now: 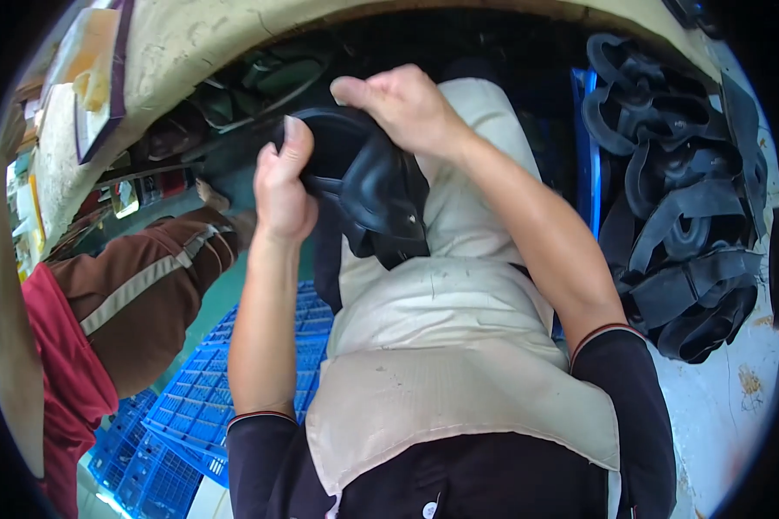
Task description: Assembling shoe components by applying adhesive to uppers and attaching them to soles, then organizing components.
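Note:
A black, glossy leather piece with a curved, hollow shape, which looks like a shoe upper [374,190], is held over my lap. My left hand [286,190] grips its left edge, thumb on top and fingers curled behind. At the far edge, my right hand [407,108] is closed on the same piece, its thumb pointing left. Parts of the fingers of both hands are hidden. The hollow side of the upper faces up, and its loose flaps hang toward me. Beneath it a beige apron [459,372] covers my lap.
Similar black uppers [684,199] are piled at the right beside a blue edge [590,156]. Blue plastic crates [208,381] stand on the floor at the left. Another person in brown trousers [138,294] sits there. A worn pale table edge [199,43] curves across the far side.

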A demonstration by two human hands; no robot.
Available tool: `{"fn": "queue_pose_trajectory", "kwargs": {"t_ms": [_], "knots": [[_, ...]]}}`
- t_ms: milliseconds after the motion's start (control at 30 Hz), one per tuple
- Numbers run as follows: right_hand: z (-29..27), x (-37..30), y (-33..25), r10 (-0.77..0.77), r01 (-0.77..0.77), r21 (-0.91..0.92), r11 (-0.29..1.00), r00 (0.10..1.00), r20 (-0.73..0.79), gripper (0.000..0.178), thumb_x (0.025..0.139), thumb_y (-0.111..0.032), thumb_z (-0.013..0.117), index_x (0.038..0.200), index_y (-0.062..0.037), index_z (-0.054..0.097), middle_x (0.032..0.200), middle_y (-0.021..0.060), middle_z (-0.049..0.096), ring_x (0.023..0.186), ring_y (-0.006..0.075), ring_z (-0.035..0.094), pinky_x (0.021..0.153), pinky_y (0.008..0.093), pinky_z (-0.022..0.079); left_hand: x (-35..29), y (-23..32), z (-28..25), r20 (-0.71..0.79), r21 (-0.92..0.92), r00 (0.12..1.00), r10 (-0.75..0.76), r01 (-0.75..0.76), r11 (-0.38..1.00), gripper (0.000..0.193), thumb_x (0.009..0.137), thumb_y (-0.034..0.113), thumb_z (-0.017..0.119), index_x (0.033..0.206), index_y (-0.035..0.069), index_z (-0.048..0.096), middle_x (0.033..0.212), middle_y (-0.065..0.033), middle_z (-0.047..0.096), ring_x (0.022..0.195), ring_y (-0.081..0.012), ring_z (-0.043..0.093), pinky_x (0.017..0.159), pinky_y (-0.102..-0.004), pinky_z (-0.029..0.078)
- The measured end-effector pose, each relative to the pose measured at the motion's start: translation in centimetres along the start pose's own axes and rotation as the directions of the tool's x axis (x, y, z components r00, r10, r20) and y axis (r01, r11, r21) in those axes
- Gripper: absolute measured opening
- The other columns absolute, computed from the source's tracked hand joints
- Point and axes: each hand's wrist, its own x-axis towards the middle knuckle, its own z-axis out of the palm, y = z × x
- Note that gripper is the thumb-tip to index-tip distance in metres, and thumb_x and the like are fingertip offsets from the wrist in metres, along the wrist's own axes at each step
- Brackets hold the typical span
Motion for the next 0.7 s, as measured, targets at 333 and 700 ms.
{"fn": "queue_pose_trajectory", "kwargs": {"t_ms": [333,700], "knots": [[2.7,-1.0,3.7,-0.017,0.032,0.149,0.988,0.994,-0.105,0.055,0.100,-0.037,0.061,0.062,0.0017,0.059,0.055,-0.0061,0.047,0.053,0.0064,0.040,0.051,0.0224,0.037,-0.3,-2.3,0.4,-0.067,-0.268,0.993,-0.095,0.074,0.961,0.056,0.105,0.051,0.044,0.115,0.000,0.066,0.109,-0.0109,0.072,0.093,-0.0198,0.071,0.082,-0.0307,0.054],[3.4,-0.6,5.9,-0.033,0.044,0.235,0.971,0.998,-0.048,0.047,0.100,-0.034,0.062,0.067,0.0004,0.063,0.062,-0.0048,0.052,0.058,0.0065,0.042,0.056,0.0218,0.038,-0.6,-4.1,-1.0,-0.061,-0.288,0.996,-0.067,0.047,0.956,0.066,0.100,0.063,0.044,0.124,0.004,0.063,0.117,-0.0102,0.071,0.098,-0.0220,0.070,0.087,-0.0335,0.055]]}}
